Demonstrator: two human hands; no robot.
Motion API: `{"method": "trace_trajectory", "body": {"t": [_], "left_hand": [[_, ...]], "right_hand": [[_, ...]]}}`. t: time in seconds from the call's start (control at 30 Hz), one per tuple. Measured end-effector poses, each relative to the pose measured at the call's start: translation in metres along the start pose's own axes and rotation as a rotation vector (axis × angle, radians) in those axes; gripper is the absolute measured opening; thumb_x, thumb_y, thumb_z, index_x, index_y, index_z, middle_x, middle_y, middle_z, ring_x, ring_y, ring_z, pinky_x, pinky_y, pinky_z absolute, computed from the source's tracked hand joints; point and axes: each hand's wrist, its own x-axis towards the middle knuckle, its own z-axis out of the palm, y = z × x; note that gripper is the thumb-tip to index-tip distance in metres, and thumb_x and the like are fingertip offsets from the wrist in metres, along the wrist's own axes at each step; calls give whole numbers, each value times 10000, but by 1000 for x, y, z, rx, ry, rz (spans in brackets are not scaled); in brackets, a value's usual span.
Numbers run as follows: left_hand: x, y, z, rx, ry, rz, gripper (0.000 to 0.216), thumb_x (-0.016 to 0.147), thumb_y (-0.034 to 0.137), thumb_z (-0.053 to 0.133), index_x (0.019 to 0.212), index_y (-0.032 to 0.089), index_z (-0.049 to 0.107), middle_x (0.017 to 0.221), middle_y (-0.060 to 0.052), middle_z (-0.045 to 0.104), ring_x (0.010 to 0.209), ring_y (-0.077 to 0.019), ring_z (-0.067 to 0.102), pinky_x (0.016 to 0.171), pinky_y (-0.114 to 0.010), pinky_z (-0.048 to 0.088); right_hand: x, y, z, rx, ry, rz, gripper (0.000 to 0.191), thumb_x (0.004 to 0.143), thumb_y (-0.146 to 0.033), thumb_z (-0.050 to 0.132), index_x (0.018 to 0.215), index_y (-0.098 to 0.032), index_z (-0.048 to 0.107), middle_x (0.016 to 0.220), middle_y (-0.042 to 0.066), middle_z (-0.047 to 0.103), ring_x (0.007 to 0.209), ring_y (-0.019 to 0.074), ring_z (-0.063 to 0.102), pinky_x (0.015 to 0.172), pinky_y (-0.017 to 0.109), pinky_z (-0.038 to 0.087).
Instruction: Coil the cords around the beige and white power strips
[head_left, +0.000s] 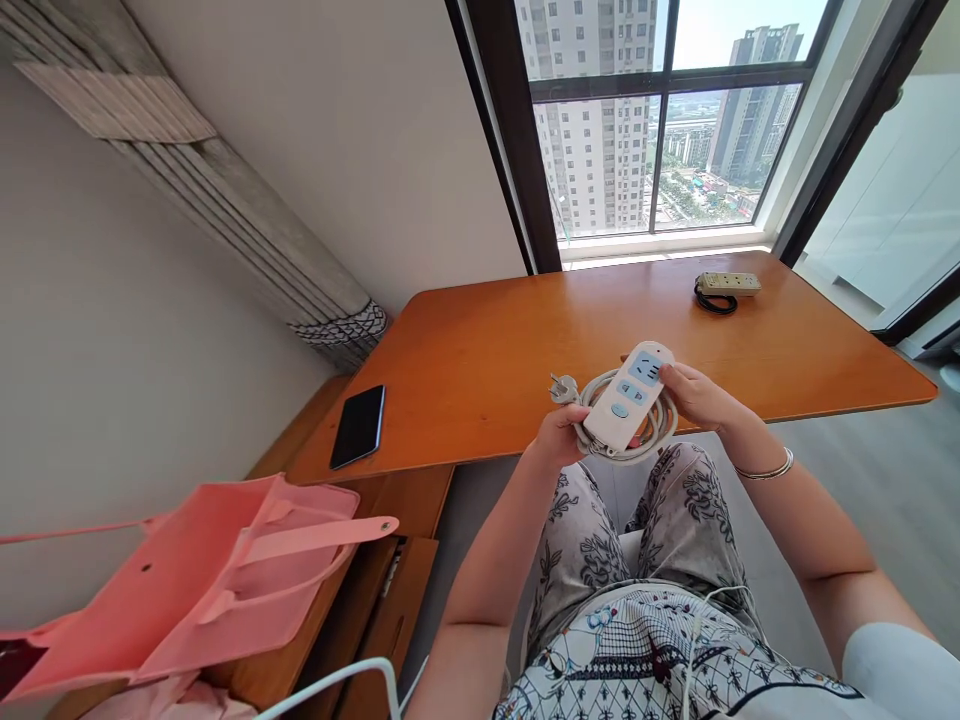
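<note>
Gripping the white power strip (628, 398) between them, the left hand (561, 434) has its lower end together with some of the cord (663, 430), and the right hand (699, 396) has the upper right side; the fingers underneath are mostly hidden. The strip is above the near edge of the desk (465, 370), tilted, its socket face up. The likeliest trouble, I would judge, is the loose-looking coil: if the left hand eases off, loops could slide out and drop past that edge toward the lap. I cannot tell whether anything ties them. The plug (564, 389), sticking out beyond the left hand, might swing and knock the wood or snag a loop. A lopsided grip could also let the strip twist. It looks slim, with rounded ends, pale blue socket panels with dark slots, and a blue oval near the lower end. An older-looking, cream-coloured strip (729, 284) lies near the far right corner.
</note>
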Motion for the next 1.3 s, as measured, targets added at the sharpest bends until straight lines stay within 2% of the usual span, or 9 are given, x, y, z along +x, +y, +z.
{"method": "trace_trajectory", "body": {"t": [0.1, 0.23, 0.33, 0.43, 0.53, 0.7, 0.87, 1.1, 1.3], "left_hand": [[2, 2, -11, -18, 47, -34, 415, 615, 295, 631, 1012, 184, 679, 797, -79, 746, 927, -364, 739, 735, -430, 589], [12, 0, -19, -36, 177, -30, 430, 719, 378, 653, 1080, 145, 664, 923, -115, 770, 967, -343, 731, 799, -453, 595], [17, -5, -16, -20, 245, 100, 501, 788, 484, 690, 1159, 152, 628, 1104, -131, 748, 1082, -325, 693, 907, -481, 570], [20, -13, -14, 18, 300, 259, 593, 701, 438, 834, 1181, 187, 590, 1202, -120, 711, 1134, -303, 668, 992, -484, 524], [24, -24, -11, 52, 348, 268, 554, 641, 285, 896, 1100, 197, 599, 1111, -90, 731, 1079, -268, 685, 1013, -473, 497], [37, -34, -2, -56, 419, 278, 266, 686, 125, 775, 915, 172, 648, 942, -53, 745, 995, -224, 696, 974, -403, 493], [46, -33, 11, -230, 461, 385, 45, 835, 221, 654, 850, 180, 662, 841, -38, 709, 910, -185, 672, 882, -324, 487], [44, -31, 21, -318, 481, 434, 217, 910, 261, 650, 729, 176, 566, 559, 49, 470, 515, -79, 447, 626, -239, 425], [36, -19, 23, -255, 458, 380, 305, 929, 280, 633, 676, 169, 503, 511, 81, 352, 412, -43, 301, 531, -199, 404]], "right_hand": [[1, 11, -1, 89, -97, 199, 615, 614, -701, 788, 864, -147, 692, 753, 63, 730, 645, 186, 684, 597, 331, 601], [5, 18, 3, 198, 108, 168, 501, 595, -516, 885, 896, -171, 683, 787, 36, 747, 677, 186, 705, 558, 291, 595], [7, 25, 5, 239, 253, 140, 507, 583, -463, 900, 941, -199, 657, 877, 21, 758, 727, 183, 712, 552, 270, 589], [9, 36, 3, 253, 340, 89, 508, 578, -457, 902, 939, -220, 633, 896, -4, 751, 741, 172, 704, 583, 278, 601], [11, 46, 1, 307, 399, -3, 505, 593, -436, 902, 968, -243, 624, 957, -9, 753, 849, 197, 718, 682, 328, 629], [13, 55, 1, 449, 414, -82, 467, 635, -400, 893, 995, -246, 640, 1026, 15, 762, 998, 237, 714, 828, 400, 636], [7, 60, 3, 533, 425, -120, 393, 705, -337, 854, 1025, -217, 659, 1056, 34, 765, 1026, 239, 714, 895, 411, 620], [4, 70, 11, 612, 422, -141, 345, 753, -331, 812, 1036, -207, 658, 1053, 28, 761, 1000, 231, 717, 915, 442, 611], [4, 74, 11, 641, 417, -100, 315, 784, -334, 782, 1041, -200, 660, 960, 15, 761, 764, 186, 721, 878, 449, 623]]}}
